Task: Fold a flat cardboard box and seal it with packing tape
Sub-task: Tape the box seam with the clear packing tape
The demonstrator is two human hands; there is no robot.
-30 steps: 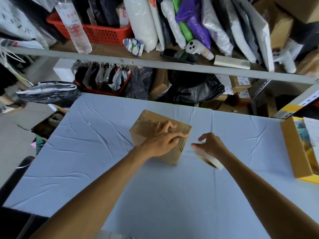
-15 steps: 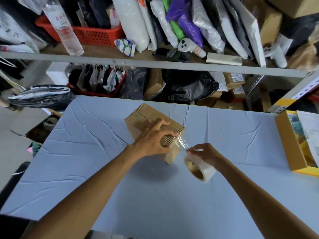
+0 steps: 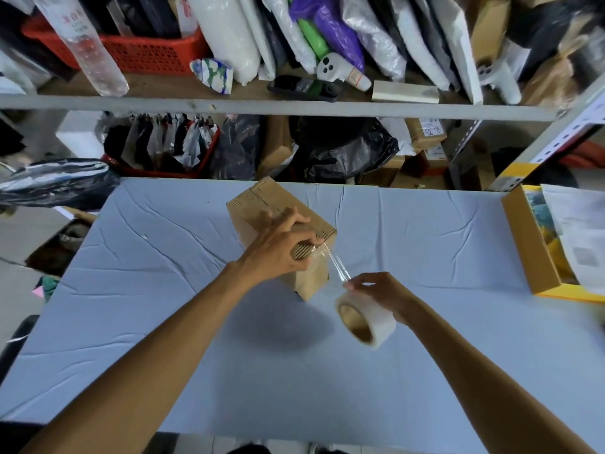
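On the left side of the blue worktop (image 3: 137, 290) nothing lies in our way. Near the middle sits the brown box (image 3: 262, 208), already folded up into its shape, toward the far edge. Our left hand (image 3: 278, 250) presses down on its top with the fingers curled over the near corner. We think this keeps the flaps shut and pins the end of the tape (image 3: 339, 268) so it sticks. The clear strip runs tight from that corner down to the right. There our right hand (image 3: 379, 294) is closed around the tape roll (image 3: 365, 322), held up off the worktop, so the strip pulls out straight. A yellow box (image 3: 530, 253) sits at the far right.
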